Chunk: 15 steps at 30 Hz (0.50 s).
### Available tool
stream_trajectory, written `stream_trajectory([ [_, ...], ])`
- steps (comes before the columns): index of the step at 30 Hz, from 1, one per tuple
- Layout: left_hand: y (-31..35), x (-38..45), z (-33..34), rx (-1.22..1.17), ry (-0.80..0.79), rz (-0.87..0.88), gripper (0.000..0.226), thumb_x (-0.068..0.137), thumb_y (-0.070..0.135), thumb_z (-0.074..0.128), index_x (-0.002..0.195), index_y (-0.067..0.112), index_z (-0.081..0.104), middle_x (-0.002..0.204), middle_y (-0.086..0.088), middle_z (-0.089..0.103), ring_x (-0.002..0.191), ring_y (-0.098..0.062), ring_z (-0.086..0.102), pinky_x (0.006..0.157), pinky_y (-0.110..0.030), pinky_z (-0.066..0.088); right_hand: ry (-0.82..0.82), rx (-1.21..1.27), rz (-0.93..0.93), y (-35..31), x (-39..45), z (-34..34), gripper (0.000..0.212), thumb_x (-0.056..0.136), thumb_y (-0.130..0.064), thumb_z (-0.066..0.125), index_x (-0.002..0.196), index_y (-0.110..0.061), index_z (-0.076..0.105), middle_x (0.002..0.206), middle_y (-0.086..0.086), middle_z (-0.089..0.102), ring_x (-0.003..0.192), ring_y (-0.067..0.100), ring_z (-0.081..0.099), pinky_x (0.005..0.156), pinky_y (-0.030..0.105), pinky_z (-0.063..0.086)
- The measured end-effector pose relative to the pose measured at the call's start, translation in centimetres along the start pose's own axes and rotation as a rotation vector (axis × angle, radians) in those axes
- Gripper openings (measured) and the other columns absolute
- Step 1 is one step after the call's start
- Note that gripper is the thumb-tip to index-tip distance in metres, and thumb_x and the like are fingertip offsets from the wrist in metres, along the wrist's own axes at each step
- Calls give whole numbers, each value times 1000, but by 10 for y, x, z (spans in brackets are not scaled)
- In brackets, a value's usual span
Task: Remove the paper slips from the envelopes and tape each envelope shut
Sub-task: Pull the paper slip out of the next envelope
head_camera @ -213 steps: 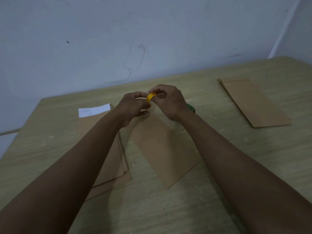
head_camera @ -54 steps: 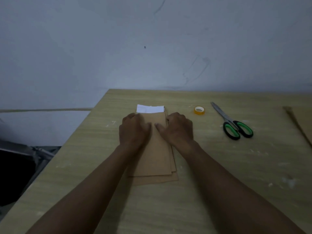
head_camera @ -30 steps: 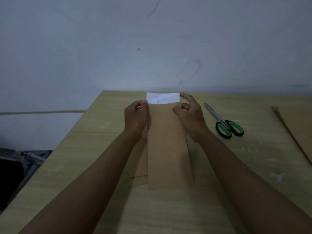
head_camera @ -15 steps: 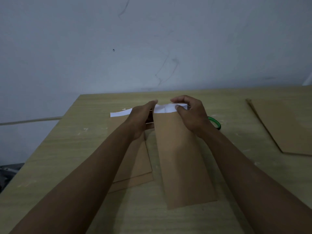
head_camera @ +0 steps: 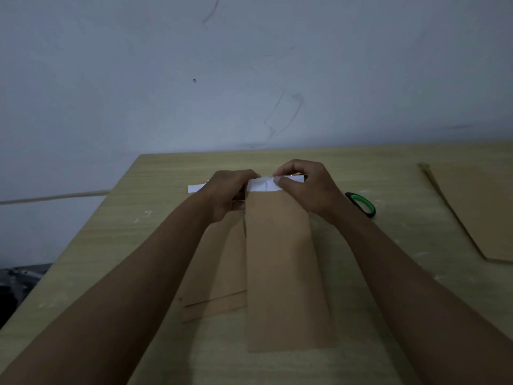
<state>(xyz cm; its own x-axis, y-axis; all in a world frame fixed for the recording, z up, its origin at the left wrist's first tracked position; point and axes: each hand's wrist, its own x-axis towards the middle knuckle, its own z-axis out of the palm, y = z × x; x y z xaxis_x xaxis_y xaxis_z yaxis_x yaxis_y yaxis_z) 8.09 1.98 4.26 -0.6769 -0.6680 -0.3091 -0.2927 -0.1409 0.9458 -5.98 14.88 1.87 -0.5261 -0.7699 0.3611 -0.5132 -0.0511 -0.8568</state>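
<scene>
Now envelope (head_camera: 280, 262) off stack (head_camera: 219, 262), drawn toward bench (head_camera: 155, 218) middle, lying beside stack's right edge. Slip (head_camera: 262, 185) pokes from far mouth. Right hand (head_camera: 302, 187): grip pinching slip, thumb on top. Left hand (head_camera: 230, 193): fingers curled at envelope's left corner, holding mouth by look of it. Second slip (head_camera: 195, 188) shows behind left hand. Pull-out likely starting; taping not begun. Scissors (head_camera: 362, 204) half hidden behind right wrist.

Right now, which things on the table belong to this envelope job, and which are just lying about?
In use:
envelope
slip, pinched by right hand
left hand, at the envelope's mouth
stack, with another slip
scissors

Lying about:
set-aside envelope
</scene>
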Motion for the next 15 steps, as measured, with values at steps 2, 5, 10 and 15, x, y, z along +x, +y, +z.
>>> stream_trajectory([
  [2,0,1,-2,-18,14,-11,13,85,21,68,90,11,74,80,-3,68,72,-17,62,66,-29,51,-23,-25,1,0,4,1,4,85,-15,73,85,-19,74,87,-10,71,83,-1,63,73,12,44],
  [5,0,2,0,-28,0,-12,17,86,21,65,95,10,75,84,-4,68,72,-17,63,63,-27,52,-30,-59,-15,1,8,3,3,84,-17,75,85,-20,73,89,-12,71,79,-4,62,71,12,45],
  [10,3,3,2,-45,23,-34,13,85,20,65,89,11,73,82,-6,64,66,-18,58,60,-27,50,-92,-125,-62,1,14,3,10,87,-18,70,84,-27,68,99,-7,66,84,2,61,74,14,45],
  [15,8,6,8,-44,45,-20,11,84,18,65,84,12,74,75,-2,65,60,-16,59,61,-27,48,-223,-202,10,-5,23,-3,15,93,-20,64,81,-30,65,91,-12,66,64,-7,55,66,22,41],
])
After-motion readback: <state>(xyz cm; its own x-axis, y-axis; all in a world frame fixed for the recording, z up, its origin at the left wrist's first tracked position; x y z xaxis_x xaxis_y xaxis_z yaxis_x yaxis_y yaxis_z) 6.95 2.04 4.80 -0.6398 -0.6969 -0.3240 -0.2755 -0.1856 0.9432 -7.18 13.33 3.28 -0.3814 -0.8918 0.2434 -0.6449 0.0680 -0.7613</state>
